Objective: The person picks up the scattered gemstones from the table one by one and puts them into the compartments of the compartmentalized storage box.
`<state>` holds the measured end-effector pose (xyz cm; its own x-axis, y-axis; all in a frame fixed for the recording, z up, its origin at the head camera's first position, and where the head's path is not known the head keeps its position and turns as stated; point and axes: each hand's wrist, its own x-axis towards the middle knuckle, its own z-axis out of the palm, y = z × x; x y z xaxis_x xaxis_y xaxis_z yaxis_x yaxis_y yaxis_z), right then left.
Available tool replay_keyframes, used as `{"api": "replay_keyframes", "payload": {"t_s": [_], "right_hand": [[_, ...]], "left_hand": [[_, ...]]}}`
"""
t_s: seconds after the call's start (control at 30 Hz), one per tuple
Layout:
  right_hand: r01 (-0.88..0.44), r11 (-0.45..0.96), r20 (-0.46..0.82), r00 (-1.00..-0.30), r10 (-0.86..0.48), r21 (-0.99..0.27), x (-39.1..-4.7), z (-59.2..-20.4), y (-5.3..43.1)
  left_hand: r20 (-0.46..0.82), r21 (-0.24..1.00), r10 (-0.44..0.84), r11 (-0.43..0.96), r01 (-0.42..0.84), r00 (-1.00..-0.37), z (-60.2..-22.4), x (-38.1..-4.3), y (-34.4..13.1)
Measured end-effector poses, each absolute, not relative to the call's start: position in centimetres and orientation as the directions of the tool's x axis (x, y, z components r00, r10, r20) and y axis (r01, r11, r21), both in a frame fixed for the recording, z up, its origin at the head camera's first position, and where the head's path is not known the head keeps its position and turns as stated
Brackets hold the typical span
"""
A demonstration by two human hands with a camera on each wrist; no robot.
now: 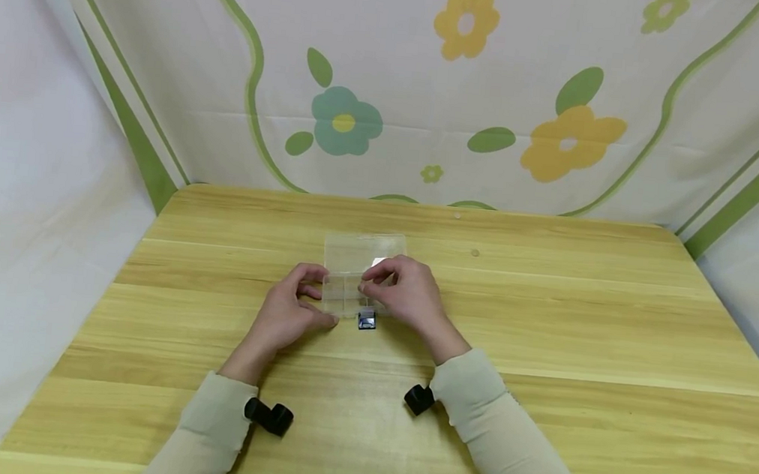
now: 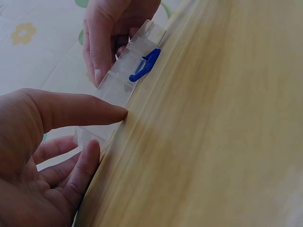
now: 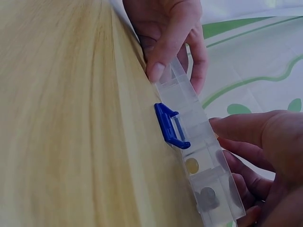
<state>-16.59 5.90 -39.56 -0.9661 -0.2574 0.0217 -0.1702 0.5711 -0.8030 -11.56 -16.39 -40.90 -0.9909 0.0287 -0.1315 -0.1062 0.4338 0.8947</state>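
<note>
Your right-wrist view shows a round gold disc (image 3: pixel 191 165) and a round grey disc (image 3: pixel 208 196) in the right end of the clear plastic compartment box (image 1: pixel 335 286), largely covered by your right hand (image 1: pixel 411 296) from the head. Your left hand (image 1: pixel 288 312) grips its left end, toward the pale wooden table's (image 1: pixel 563 306) far edge, with room either side; whether your right fingertips pinch anything, you cannot tell.

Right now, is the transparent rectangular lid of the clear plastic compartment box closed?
No, the head view shows the transparent rectangular lid opened back, behind the clear plastic compartment box.
</note>
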Motion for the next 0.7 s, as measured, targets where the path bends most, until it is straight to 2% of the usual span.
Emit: {"api": "replay_keyframes", "payload": {"t_s": [0.5,0.7], "right_hand": [[-0.173,0.565,0.024,-0.965,-0.262,-0.806,-16.54,-39.44,5.93],[-0.159,0.519,0.018,-0.964,-0.267,-0.84,-16.85,-39.53,6.24]], "left_hand": [[-0.131,0.895,0.031,0.434,-0.105,-0.991,-40.91,-11.56,-16.4],[-0.131,0.896,0.029,0.432,-0.106,-0.991,-40.86,-11.53,-16.4]]}}
